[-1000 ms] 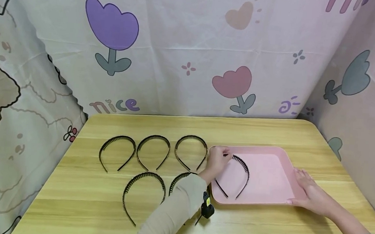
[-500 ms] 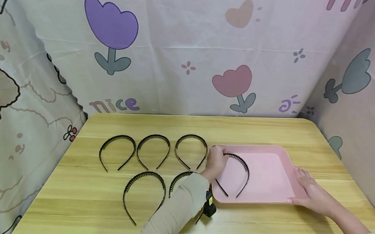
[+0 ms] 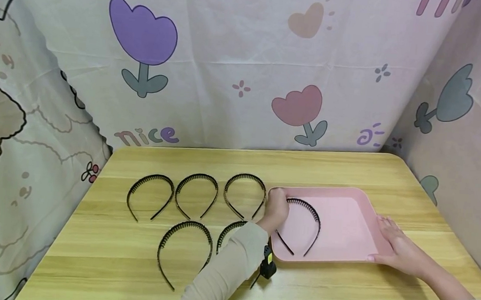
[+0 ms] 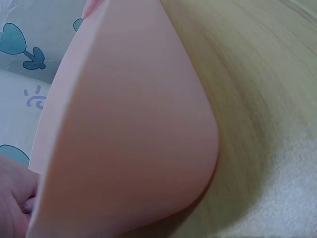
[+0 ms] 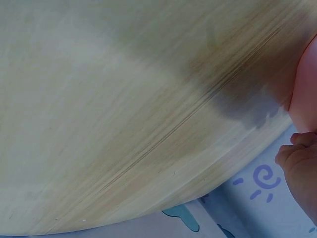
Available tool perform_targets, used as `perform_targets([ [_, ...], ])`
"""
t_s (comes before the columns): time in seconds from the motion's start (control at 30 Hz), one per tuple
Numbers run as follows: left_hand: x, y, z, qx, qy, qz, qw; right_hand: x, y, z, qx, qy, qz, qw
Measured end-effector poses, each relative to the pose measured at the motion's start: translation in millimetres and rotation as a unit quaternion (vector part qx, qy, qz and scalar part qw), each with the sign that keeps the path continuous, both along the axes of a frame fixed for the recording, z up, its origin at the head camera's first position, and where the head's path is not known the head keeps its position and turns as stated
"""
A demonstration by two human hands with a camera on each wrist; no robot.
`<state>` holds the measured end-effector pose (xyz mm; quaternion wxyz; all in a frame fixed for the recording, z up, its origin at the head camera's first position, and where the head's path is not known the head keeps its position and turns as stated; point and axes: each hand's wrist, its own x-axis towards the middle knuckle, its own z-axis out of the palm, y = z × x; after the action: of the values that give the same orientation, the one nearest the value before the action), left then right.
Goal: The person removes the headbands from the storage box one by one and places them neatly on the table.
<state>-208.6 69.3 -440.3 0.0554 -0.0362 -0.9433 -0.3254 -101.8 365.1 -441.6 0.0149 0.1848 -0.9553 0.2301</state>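
A black toothed headband (image 3: pixel 315 217) lies in the left part of the pink tray (image 3: pixel 345 224), its two ends toward the front. My left hand (image 3: pixel 277 209) is at the tray's left rim with curled fingers, gripping the headband at its left side; the hand hides that part of it. In the left wrist view the hand (image 4: pixel 17 196) shows beyond the tray wall (image 4: pixel 129 124). My right hand (image 3: pixel 398 247) rests on the tray's right side, fingers straight along the rim and thumb at the front corner. In the right wrist view the hand (image 5: pixel 302 163) touches the tray's edge (image 5: pixel 304 94).
Left of the tray several similar headbands lie on the wooden table (image 3: pixel 109 252), including a back-row headband (image 3: pixel 200 175) and a front headband (image 3: pixel 188 222). My left forearm partly covers another headband (image 3: pixel 227 229). A printed cloth (image 3: pixel 217 63) hangs behind the table.
My left hand has turned, so its fingertips no longer show above the headband. The headband has shifted very slightly to the right in the tray. The right hand has not moved.
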Motion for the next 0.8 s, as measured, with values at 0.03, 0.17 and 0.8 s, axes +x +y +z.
perform_targets([
  [0.03,0.3,-0.3,0.3,-0.001,0.003,-0.002,1.0000,0.1,-0.1,0.0,0.001,0.001,0.000,1.000],
  [0.17,1.5,-1.3,1.8,0.012,-0.007,-0.005,0.9999,0.3,-0.1,-0.6,0.001,0.006,0.001,1.000],
  [0.8,-2.3,-8.1,5.6,0.201,-0.054,-0.042,0.9773,2.6,-1.6,0.4,-0.003,-0.002,-0.004,1.000],
])
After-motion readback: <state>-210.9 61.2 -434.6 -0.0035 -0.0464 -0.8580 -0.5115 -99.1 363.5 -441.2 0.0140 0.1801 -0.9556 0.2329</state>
